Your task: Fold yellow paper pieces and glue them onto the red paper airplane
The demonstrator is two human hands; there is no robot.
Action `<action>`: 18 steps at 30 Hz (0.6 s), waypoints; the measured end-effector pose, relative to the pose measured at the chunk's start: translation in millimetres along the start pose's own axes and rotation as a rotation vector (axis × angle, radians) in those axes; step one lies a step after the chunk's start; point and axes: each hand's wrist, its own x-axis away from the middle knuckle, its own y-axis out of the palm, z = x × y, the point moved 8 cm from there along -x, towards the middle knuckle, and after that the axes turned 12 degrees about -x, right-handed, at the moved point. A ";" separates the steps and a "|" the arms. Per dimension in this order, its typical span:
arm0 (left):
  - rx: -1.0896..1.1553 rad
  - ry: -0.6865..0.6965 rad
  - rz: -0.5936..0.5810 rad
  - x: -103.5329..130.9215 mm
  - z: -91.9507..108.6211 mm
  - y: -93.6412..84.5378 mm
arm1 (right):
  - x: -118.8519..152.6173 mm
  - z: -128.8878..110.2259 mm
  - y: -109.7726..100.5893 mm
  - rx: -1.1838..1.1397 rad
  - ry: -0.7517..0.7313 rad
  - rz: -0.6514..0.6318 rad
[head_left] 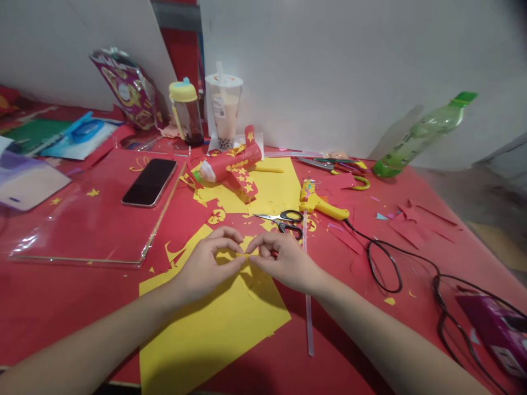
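My left hand point(214, 258) and my right hand point(284, 258) meet over a yellow paper sheet point(206, 334). Between their fingertips they pinch a small piece of yellow paper point(246, 255); its exact shape is too small to make out. Just beyond my right hand lie small black-handled scissors point(288, 217). A yellow glue gun point(315, 203) rests to the right of them, with a clear glue stick point(308, 312) reaching toward me past my right wrist. Farther back, a red paper-covered bottle model point(234, 164) with yellow stars lies on another yellow sheet point(280, 181).
A phone point(149, 182) lies on a clear plastic packet point(82, 236) at left. A tumbler point(187, 112), a bubble tea cup point(225, 109) and a green bottle point(424, 137) stand along the wall. The black cord point(411, 247) loops at right near a purple power strip point(494, 329).
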 end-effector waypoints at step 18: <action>0.011 -0.005 -0.002 0.7 -3.3 4.0 | -1.2 5.0 2.6 -0.142 -0.046 -0.019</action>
